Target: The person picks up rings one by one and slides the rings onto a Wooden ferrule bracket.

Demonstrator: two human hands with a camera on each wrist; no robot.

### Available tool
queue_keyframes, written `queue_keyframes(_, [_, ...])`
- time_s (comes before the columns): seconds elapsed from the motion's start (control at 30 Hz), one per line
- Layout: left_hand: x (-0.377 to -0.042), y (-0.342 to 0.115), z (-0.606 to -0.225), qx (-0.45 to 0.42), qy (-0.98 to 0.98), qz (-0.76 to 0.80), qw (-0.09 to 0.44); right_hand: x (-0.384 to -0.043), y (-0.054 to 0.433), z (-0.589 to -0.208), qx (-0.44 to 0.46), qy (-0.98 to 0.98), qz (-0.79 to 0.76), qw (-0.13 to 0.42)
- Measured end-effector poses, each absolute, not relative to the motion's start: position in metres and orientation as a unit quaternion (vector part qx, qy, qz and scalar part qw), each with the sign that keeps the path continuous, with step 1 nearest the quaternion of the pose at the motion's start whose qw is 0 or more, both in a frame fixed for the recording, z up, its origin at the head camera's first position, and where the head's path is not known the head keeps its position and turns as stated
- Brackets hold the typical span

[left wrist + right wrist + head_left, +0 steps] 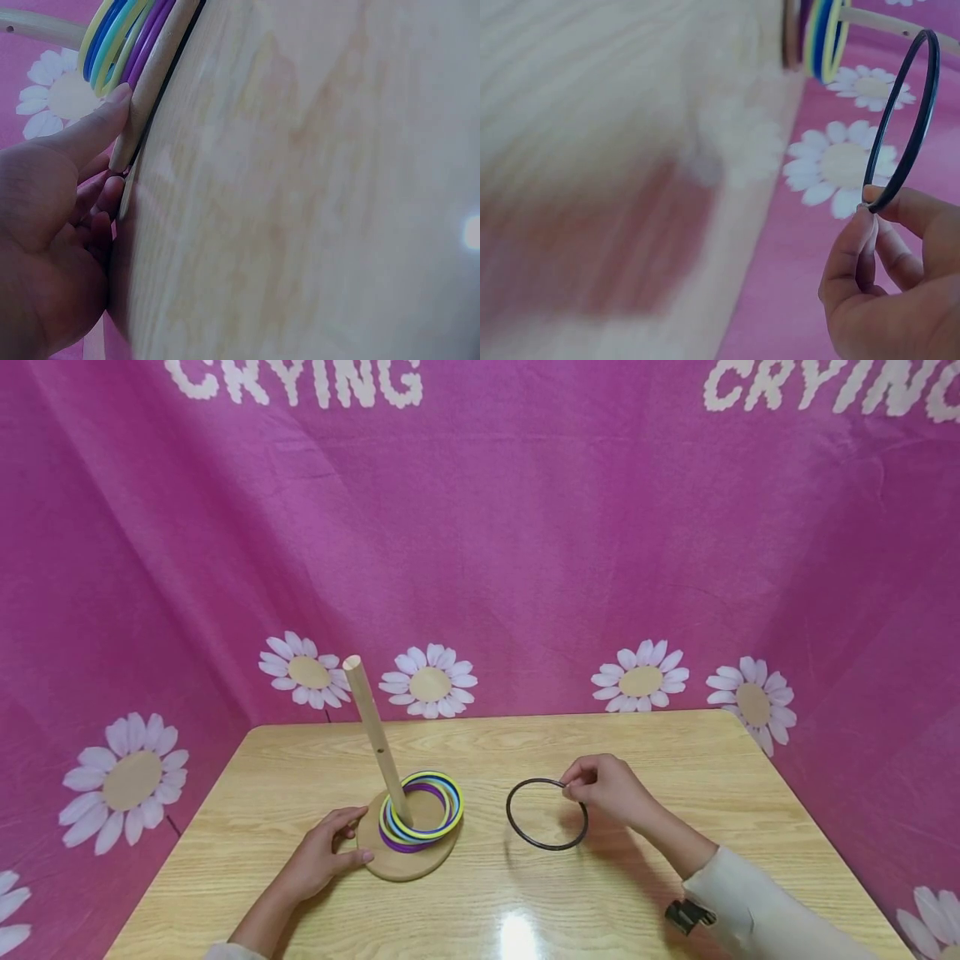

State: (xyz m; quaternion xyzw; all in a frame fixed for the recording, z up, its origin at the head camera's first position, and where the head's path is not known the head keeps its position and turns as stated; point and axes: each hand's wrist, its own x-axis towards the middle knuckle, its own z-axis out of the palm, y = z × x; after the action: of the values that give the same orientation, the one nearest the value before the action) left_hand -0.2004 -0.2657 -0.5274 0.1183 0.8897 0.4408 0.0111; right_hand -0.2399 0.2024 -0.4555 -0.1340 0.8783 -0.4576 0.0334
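Observation:
A wooden ring-toss stand, with an upright peg (377,745) on a round base (397,865), stands on the left half of the table. Several coloured rings (458,797) in yellow, blue, green and purple lie stacked round the peg, the top ones tilted. My left hand (318,856) grips the base's left edge, its thumb over the top face and its fingers (90,199) curled at the rim. Between thumb and fingertips, my right hand (609,789) pinches a black ring (550,847). This ring is held above the table, to the right of the stand, touching neither.
The light wooden table (637,893) has its far edge near a pink cloth (525,568) printed with white daisies and lettering. The same cloth hangs along both sides. A small black clip-like object (686,916) is at the right sleeve.

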Motion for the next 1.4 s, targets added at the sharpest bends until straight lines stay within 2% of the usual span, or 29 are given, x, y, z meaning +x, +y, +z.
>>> queue_keyframes(0.33, [-0.2,-0.265,-0.527,0.121,0.891,0.438,0.009,-0.249,0.153,-0.414,-0.139,0.853,-0.503,0.008])
queue_keyframes(0.6, [-0.2,-0.264,-0.524,0.116,0.889,0.443,0.019,-0.254,0.118,-0.362,-0.163,0.84,-0.517,-0.04])
queue_keyframes(1.03, [-0.199,-0.264,-0.524,0.117,0.889,0.442,0.02,-0.258,0.072,-0.281,-0.218,0.796,-0.558,-0.086])
queue_keyframes(1.23, [-0.198,-0.264,-0.525,0.119,0.889,0.441,0.022,-0.266,0.046,-0.251,-0.222,0.805,-0.544,-0.087])
queue_keyframes(1.4, [-0.199,-0.264,-0.525,0.121,0.889,0.442,0.015,-0.272,0.029,-0.243,-0.217,0.817,-0.529,-0.081])
